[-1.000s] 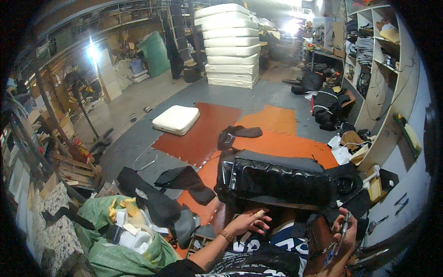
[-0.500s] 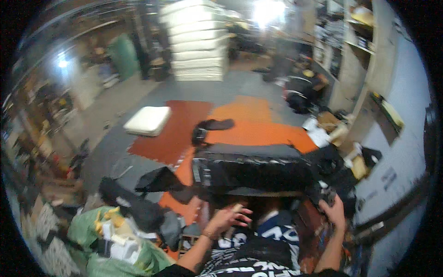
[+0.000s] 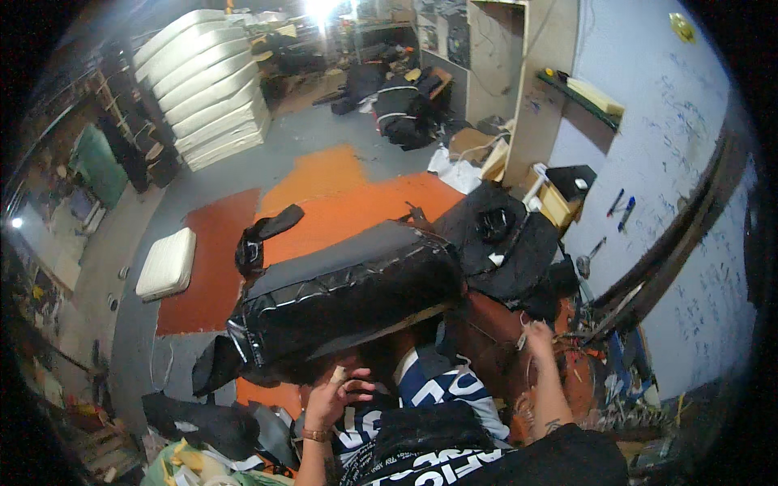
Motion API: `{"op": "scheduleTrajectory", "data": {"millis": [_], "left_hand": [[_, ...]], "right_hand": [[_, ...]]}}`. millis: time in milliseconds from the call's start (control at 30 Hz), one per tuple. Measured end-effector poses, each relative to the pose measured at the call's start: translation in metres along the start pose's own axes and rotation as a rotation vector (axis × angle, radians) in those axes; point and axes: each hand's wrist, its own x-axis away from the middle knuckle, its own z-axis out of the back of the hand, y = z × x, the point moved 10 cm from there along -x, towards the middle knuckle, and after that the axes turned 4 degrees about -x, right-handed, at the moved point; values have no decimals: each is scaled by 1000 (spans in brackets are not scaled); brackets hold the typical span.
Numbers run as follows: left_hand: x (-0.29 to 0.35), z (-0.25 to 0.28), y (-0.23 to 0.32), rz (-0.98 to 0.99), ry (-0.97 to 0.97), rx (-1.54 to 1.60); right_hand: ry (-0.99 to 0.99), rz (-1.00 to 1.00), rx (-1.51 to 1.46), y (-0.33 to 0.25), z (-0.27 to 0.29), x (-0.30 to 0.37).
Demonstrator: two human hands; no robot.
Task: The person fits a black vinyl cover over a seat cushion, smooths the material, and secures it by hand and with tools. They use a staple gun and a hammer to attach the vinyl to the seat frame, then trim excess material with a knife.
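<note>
A long black padded piece with a grey top (image 3: 356, 312), like an upholstered cushion, lies across in front of me. My left hand (image 3: 328, 398) is raised just short of its near edge, fingers loosely spread and holding nothing. One of its fingers wears a pale wrap (image 3: 339, 374). Over to the right, my right hand (image 3: 537, 338) is closed by a thin pale strand, at the near edge of a heap of black fabric (image 3: 506, 259). What its fingers grip is too small to make out.
A white cushion (image 3: 167, 263) lies on the painted floor, a tall stack of white cushions (image 3: 212, 89) beyond. Tools and scraps (image 3: 624, 377) crowd the right wall's foot. A green sack (image 3: 174, 470) sits lower left. Dark strips (image 3: 681, 235) lean on the wall.
My view has turned to the right and sharpened. My right hand has left a dark item and is now closed by a pale strand. My left hand stays raised near the black piece.
</note>
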Motion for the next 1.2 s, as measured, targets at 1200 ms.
{"op": "scheduleTrajectory", "data": {"millis": [1200], "left_hand": [[-95,-120,256,-540,242,-805]], "right_hand": [[-747,787,-54,-311,-119,178]]}}
